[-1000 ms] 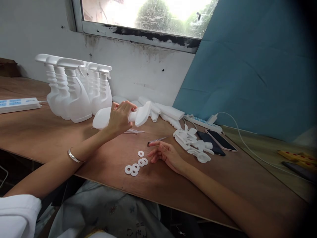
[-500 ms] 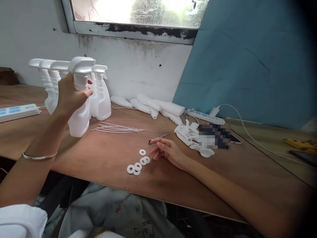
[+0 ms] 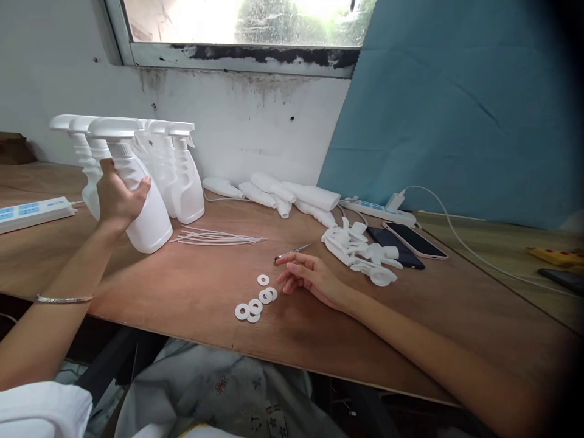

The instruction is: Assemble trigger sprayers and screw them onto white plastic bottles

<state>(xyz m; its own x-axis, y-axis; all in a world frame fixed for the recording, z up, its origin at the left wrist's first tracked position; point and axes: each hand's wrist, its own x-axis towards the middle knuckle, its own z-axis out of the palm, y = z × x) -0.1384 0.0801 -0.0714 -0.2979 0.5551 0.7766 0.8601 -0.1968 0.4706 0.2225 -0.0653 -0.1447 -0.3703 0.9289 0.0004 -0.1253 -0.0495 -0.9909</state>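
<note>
My left hand (image 3: 119, 198) is wrapped round the body of a white spray bottle (image 3: 152, 222). That bottle tilts a little, its base on or close to the table, in front of a group of similar white spray bottles (image 3: 186, 182). My right hand (image 3: 310, 280) lies on the table with loosely bent fingers slightly apart, holding nothing. Beside its fingertips are several flat white ring washers (image 3: 242, 311), some overlapping. Just beyond the index finger lies a thin silver pointed tool (image 3: 294, 252). Thin white tubes (image 3: 219, 237) lie in a bundle between the hands.
White empty-looking bottle bodies (image 3: 314, 198) lie along the wall. White trigger heads (image 3: 358, 249) are piled at right, next to two phones (image 3: 416, 239). Power strips stand at left (image 3: 36, 211) and back right (image 3: 381, 213), with a white cable (image 3: 449, 222) trailing right.
My left hand has moved down from the bottle's neck area to its body, and the bottle now leans, its head further left. My right hand has stayed put.
</note>
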